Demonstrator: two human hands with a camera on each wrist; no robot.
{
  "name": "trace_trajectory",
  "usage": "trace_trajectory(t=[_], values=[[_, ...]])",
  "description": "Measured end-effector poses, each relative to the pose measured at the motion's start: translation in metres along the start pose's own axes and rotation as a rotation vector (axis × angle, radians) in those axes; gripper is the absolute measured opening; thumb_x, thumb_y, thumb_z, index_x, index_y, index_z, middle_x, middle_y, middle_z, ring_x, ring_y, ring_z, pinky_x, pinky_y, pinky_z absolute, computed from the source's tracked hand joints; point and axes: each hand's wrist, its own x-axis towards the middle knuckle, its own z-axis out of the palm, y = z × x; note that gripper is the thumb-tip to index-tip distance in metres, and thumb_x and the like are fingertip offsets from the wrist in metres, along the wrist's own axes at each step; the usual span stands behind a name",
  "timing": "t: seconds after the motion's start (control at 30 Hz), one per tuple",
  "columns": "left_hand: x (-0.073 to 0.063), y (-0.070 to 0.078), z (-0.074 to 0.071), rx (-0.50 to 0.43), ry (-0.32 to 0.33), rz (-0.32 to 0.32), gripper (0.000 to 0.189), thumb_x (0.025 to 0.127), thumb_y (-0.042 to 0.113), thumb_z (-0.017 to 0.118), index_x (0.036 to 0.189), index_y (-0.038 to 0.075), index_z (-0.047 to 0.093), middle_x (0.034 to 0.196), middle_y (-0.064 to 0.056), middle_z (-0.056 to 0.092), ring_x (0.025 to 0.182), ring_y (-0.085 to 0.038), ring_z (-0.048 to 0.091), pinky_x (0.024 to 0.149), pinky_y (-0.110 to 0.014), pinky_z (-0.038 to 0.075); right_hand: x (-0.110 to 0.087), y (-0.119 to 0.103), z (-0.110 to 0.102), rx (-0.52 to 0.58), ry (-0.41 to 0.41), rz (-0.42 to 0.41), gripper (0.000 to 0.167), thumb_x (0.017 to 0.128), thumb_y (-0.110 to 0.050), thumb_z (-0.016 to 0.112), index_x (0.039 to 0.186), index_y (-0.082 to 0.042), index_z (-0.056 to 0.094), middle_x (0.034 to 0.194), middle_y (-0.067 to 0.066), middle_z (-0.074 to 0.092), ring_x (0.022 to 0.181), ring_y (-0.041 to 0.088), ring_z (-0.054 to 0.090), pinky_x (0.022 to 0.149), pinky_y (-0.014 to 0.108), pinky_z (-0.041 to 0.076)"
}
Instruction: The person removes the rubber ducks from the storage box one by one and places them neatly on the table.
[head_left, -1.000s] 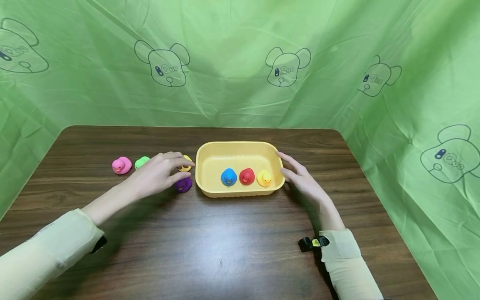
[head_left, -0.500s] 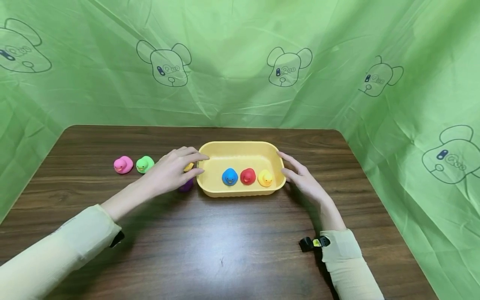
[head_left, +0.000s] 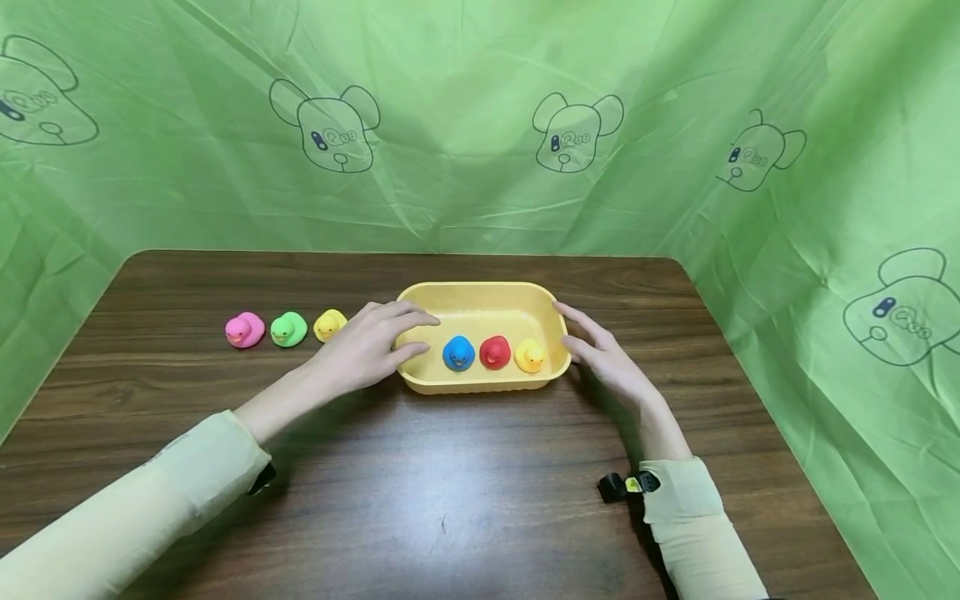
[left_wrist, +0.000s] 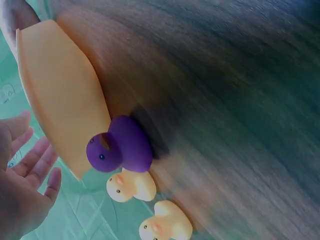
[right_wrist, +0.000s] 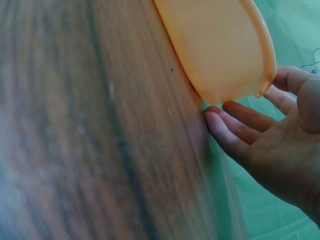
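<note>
My left hand point(head_left: 371, 346) hovers over the left rim of a yellow plastic tub point(head_left: 480, 387), fingers spread and relaxed, with nothing in them. Inside, a blue rubber duck point(head_left: 459, 354), a red duck point(head_left: 495, 353) and a yellow duck point(head_left: 529, 356) sit in a row. My right hand point(head_left: 611, 362) rests its fingertips at the tub's right end, fingers extended. In the left wrist view, a purple duck point(left_wrist: 131, 145) stands beside the tub's outer wall, with two yellow ducks behind it. The left hand hides the purple duck and one yellow duck in the head view.
On the table's left side are a pink duck point(head_left: 244, 330), a green duck point(head_left: 288, 329) and another yellow duck point(head_left: 328, 324). The wooden table point(head_left: 450, 492) is backed by a green printed curtain point(head_left: 465, 200).
My left hand has moved right, from beside the purple and yellow ducks to over the tub's left rim, bringing the green and one yellow duck into view. The right hand stays put.
</note>
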Motion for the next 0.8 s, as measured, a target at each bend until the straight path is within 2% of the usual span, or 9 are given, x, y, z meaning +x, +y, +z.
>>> trace_trajectory(t=[0.23,0.5,0.8], values=[[0.007,0.006,0.008,0.006,0.000,0.038,0.036,0.095,0.023,0.075,0.130,0.013,0.070,0.125,-0.007,0.072,0.119,-0.025,0.066,0.098,-0.048,0.048,0.000,-0.001,0.001,-0.005,0.004,0.002,0.056,0.108,-0.023,0.052,0.161,-0.029,0.035,0.168,0.000,0.032,0.141,0.026,0.048,0.098,0.014,0.049],[0.017,0.010,0.020,-0.020,-0.013,0.056,0.036,0.095,0.024,0.075,0.129,0.013,0.071,0.125,-0.008,0.071,0.122,-0.029,0.064,0.109,-0.050,0.049,0.000,0.000,0.001,0.001,0.003,0.001,0.056,0.108,-0.023,0.052,0.161,-0.030,0.035,0.169,-0.001,0.031,0.141,0.025,0.048,0.097,0.015,0.050],[0.028,0.011,0.030,-0.039,-0.022,0.088,0.031,0.093,0.021,0.077,0.123,0.012,0.073,0.118,-0.006,0.073,0.114,-0.027,0.067,0.103,-0.045,0.054,0.001,0.001,0.000,-0.013,0.003,-0.004,0.056,0.108,-0.023,0.052,0.161,-0.029,0.034,0.169,-0.002,0.030,0.139,0.025,0.048,0.097,0.015,0.049]])
